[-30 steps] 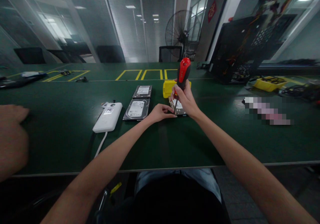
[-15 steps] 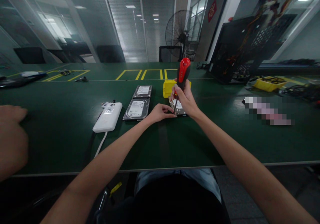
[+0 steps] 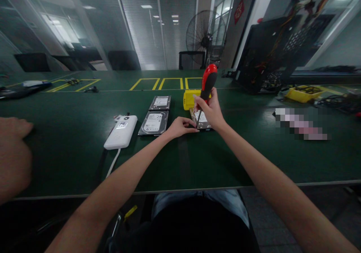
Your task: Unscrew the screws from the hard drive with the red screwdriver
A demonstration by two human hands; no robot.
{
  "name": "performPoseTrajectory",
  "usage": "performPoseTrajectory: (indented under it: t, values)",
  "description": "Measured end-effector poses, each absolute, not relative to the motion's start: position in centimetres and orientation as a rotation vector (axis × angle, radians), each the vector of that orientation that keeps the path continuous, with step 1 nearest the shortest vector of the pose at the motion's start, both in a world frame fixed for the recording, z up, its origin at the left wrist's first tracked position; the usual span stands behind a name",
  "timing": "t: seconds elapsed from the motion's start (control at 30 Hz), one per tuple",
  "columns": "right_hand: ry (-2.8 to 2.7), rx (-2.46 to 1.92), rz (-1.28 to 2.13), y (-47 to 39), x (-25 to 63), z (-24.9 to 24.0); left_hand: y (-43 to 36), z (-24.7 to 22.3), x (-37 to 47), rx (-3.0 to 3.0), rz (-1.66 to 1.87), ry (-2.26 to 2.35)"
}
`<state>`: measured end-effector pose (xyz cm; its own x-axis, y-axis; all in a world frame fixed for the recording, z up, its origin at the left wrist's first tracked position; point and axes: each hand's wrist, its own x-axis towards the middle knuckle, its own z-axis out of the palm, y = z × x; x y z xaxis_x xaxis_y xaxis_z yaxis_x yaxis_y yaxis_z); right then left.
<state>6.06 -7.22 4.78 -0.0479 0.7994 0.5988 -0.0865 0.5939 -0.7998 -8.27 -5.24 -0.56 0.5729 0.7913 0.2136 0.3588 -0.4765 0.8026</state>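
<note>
A red and black screwdriver (image 3: 209, 81) stands nearly upright in my right hand (image 3: 211, 110), whose fingers wrap round its lower handle. Its tip meets the near left corner of a hard drive (image 3: 204, 122) lying flat on the table. My left hand (image 3: 182, 127) is at that same corner, thumb and forefinger pinched beside the tip; anything between them is too small to make out. Behind the drive sits a yellow case (image 3: 190, 98), partly hidden by my right hand. Two more hard drives, a near one (image 3: 154, 122) and a far one (image 3: 160, 102), lie to the left.
A white power bank (image 3: 121, 132) with a cable lies left of the drives. Another person's hand (image 3: 15, 144) rests at the far left. At the back right stand a black computer case (image 3: 254, 57) and a yellow tray (image 3: 303, 95) with cables.
The screwdriver's handle has tilted slightly to the right, and the fingers of my right hand have shifted on it. My left hand stays at the drive's corner.
</note>
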Motion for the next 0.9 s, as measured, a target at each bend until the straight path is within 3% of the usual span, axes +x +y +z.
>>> performPoseTrajectory:
  t: [0.9]
  values:
    - [-1.456,-0.562,0.797,-8.0,6.1,5.1,-4.8,-0.9,-8.5,2.101,0.746,0.880]
